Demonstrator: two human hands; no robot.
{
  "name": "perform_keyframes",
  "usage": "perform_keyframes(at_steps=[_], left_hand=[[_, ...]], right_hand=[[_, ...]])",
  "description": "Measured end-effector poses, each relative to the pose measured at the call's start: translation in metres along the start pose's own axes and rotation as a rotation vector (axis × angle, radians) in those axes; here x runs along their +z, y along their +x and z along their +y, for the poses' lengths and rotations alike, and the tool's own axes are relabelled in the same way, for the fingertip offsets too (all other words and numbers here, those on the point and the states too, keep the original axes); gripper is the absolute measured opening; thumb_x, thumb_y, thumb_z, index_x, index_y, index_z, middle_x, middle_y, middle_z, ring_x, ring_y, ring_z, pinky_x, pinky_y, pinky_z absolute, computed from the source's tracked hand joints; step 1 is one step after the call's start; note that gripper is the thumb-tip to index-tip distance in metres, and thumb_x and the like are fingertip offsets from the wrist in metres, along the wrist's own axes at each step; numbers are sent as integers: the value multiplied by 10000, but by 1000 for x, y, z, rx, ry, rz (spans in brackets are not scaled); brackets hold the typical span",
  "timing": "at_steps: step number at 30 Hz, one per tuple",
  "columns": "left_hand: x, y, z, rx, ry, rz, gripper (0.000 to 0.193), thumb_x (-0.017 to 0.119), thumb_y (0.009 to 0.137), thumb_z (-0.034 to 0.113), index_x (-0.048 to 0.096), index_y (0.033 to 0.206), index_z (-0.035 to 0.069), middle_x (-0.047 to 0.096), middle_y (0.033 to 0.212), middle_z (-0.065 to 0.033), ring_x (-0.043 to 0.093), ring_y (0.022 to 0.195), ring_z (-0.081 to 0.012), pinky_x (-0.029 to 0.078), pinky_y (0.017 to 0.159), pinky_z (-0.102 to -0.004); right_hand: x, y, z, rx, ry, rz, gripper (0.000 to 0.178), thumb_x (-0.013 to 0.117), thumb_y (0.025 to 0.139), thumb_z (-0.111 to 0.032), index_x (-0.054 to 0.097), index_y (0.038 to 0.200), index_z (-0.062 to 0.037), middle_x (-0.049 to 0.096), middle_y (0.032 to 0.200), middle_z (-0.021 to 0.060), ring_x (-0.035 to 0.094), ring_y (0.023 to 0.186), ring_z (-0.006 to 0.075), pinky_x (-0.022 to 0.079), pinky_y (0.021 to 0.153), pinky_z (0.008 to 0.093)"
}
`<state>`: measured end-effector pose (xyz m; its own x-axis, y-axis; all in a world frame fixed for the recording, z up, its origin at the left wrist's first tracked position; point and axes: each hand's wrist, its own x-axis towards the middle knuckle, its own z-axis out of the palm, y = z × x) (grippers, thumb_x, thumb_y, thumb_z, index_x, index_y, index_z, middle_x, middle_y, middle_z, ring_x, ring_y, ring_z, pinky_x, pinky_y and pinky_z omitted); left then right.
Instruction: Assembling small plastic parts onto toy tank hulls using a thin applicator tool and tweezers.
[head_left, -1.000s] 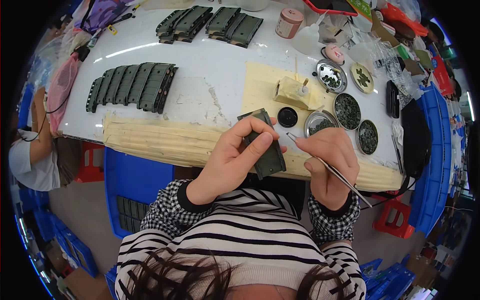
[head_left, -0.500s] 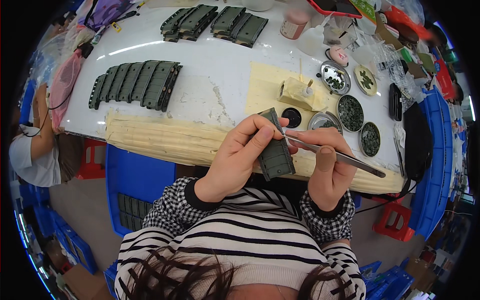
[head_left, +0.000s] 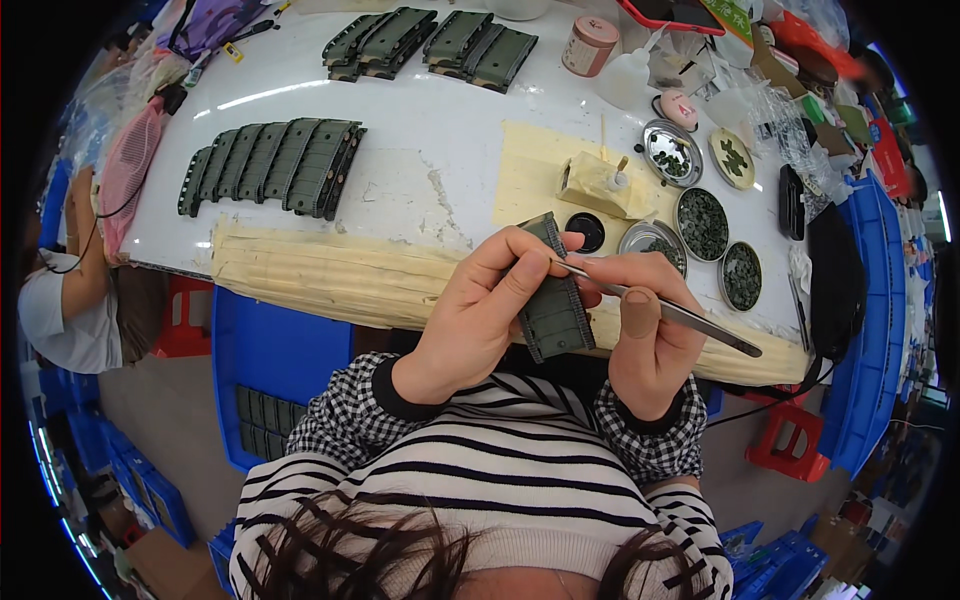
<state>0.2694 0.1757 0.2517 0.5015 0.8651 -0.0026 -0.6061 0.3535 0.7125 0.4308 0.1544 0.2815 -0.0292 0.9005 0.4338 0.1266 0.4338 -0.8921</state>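
Note:
A dark green, ribbed model piece is gripped in my left hand above the padded table edge. My right hand is closed around steel tweezers, whose tip meets the piece beside my left fingertips. Whether the tips pinch a small part is too fine to tell. Just beyond my hands are a round black lid and metal dishes of small green parts, one dish partly behind my right fingers. A tape-wrapped block with a stick in it stands on a yellow sheet.
Similar green pieces form a row at left and groups at the back. Dishes, a pink jar and a white bottle occupy the right side. A blue bin sits below left; another person's arm is far left.
The tweezers and my right hand have shifted slightly left, with the tip still at the piece. My left hand holds the piece nearly as before.

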Motion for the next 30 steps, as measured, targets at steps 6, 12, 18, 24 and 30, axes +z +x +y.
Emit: perform_keyframes(at_steps=[6, 12, 18, 24, 30], left_hand=[[-2, 0, -1, 19, 17, -6, 207, 390, 1031, 240, 509, 1030, 71, 488, 1321, -140, 543, 1099, -136, 464, 951, -302], [-4, 0, -5, 53, 65, 8, 198, 393, 1030, 235, 509, 1039, 75, 486, 1322, -142, 545, 1094, -135, 466, 947, -297], [-7, 0, -9, 78, 76, 59, 189, 458, 1014, 207, 552, 1008, 44, 530, 1257, -119, 548, 1066, -123, 460, 926, -282], [-9, -1, -4, 34, 103, 18, 206, 445, 1016, 184, 525, 1167, 69, 501, 1272, -127, 554, 1084, -153, 490, 912, -313], [-4, -8, 20, -77, -27, 41, 740, 421, 1000, 130, -103, 1498, 288, 329, 1442, -216, 485, 1238, -383, 512, 938, -465]], right_hand=[[2, 0, 0, -13, -23, 3, 165, 557, 932, -59, 663, 1019, 33, 660, 878, 111, 616, 788, 173, 483, 722, 266], [5, -1, 1, -38, -39, 8, 156, 563, 926, -48, 664, 1012, 33, 658, 869, 111, 612, 776, 177, 482, 718, 272], [5, -1, 1, 26, -12, 4, 180, 539, 949, -78, 664, 1009, 36, 657, 872, 107, 612, 781, 167, 484, 715, 269], [5, 0, -4, 168, 115, 16, 256, 472, 998, -142, 654, 1004, 38, 656, 892, 91, 614, 816, 140, 483, 735, 266], [-18, 5, 12, 113, -189, 156, 249, 471, 998, -139, 654, 993, 31, 650, 876, 95, 591, 802, 137, 449, 747, 262]])
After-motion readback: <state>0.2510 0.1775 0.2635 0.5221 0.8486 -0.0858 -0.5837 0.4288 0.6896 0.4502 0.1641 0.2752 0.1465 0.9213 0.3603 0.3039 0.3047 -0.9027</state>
